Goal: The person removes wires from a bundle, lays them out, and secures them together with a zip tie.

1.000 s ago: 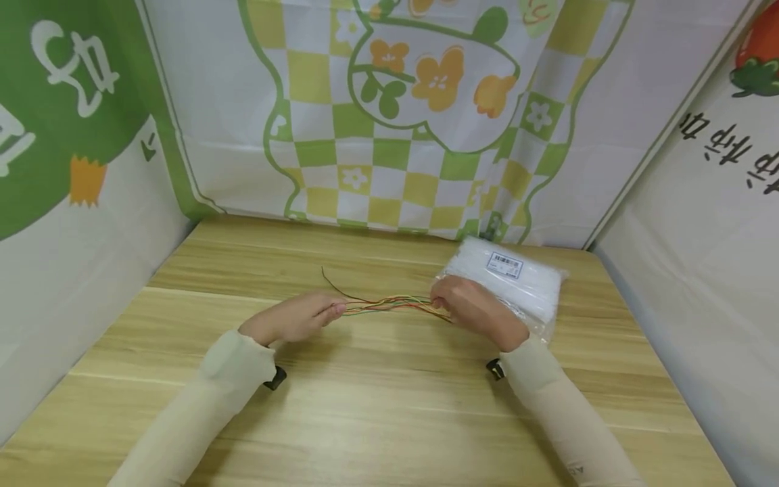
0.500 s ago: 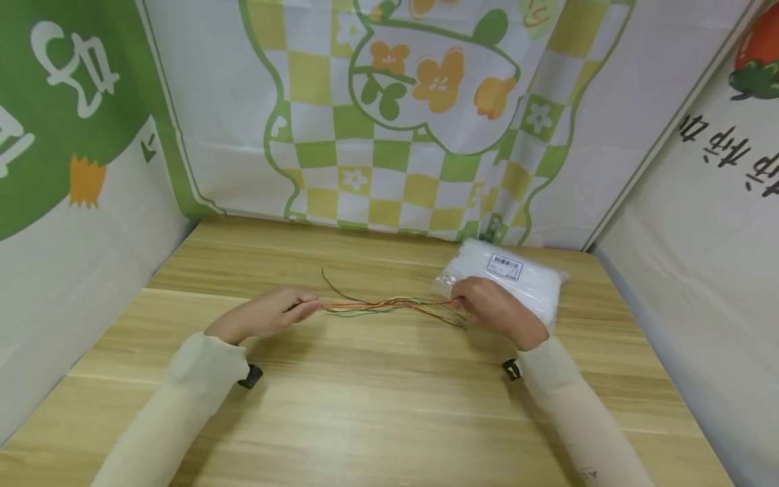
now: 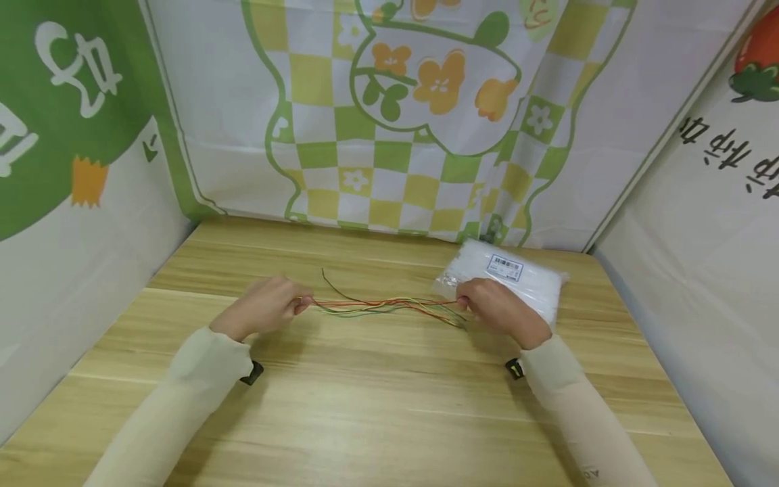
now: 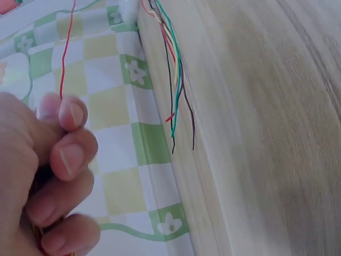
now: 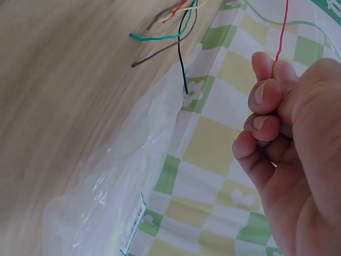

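Stretching between hands (image 3: 263, 306) (image 3: 502, 308): wire (image 5: 282, 34) (red)

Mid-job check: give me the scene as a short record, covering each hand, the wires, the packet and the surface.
Left hand: pinches a red wire
Right hand: also pinches a red wire; same strand or not, uncertain
Other wires: green, yellow, black and brown among them, loosely bundled between the hands
Packet: clear plastic, labelled, partly hidden by the right hand in the head view
Surface: wooden table

Wood-grain tbl (image 3: 389, 406) | ctr: loose multicol. wires (image 3: 395, 303) | rear R: lbl'd clr bag (image 3: 537, 287), white contents
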### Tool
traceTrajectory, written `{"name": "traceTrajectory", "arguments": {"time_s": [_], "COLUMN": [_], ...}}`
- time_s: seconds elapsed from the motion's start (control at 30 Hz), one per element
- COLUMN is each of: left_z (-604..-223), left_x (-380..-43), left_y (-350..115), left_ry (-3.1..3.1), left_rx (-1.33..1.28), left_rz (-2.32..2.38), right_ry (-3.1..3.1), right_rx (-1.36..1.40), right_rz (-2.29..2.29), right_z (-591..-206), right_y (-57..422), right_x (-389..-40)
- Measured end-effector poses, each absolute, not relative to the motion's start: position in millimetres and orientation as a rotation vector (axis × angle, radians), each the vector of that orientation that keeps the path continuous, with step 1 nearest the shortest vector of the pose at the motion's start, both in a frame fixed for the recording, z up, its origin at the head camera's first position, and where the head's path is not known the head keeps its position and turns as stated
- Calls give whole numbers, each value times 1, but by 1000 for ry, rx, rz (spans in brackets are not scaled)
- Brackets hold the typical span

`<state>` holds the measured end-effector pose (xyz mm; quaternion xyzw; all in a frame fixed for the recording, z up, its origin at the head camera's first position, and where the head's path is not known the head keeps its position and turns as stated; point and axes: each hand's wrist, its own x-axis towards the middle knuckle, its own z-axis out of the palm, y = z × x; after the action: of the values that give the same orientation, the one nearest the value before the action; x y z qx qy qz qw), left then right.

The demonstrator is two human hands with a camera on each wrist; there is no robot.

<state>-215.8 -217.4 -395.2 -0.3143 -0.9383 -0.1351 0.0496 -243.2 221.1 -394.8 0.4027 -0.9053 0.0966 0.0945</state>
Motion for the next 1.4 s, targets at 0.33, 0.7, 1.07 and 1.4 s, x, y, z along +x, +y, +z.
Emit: {"name": "traceTrajectory", "arguments": {"time_s": [0.33, 0.7, 1.07, 1.4], "left_z": [-402, -412, -423, -422], "left_x": [-212, -218, -221, -220], "left_y": [-207, -210, -211, -203], "left_ry": [-2808, -2805, -2929, -3060], "left_rx": [-760, -746, -670, -639], "left_rz": [-215, -196, -281, -332], "right_ry": [-2707, -2781, -2759, -2729], "right_rx": [1206, 1216, 1217, 1242], "right_rz": [317, 393, 403, 258], "right_z": [-402, -406, -406, -410], "right_y": [225, 227, 220, 209], "right_x": [-245, -248, -251, -254]}}
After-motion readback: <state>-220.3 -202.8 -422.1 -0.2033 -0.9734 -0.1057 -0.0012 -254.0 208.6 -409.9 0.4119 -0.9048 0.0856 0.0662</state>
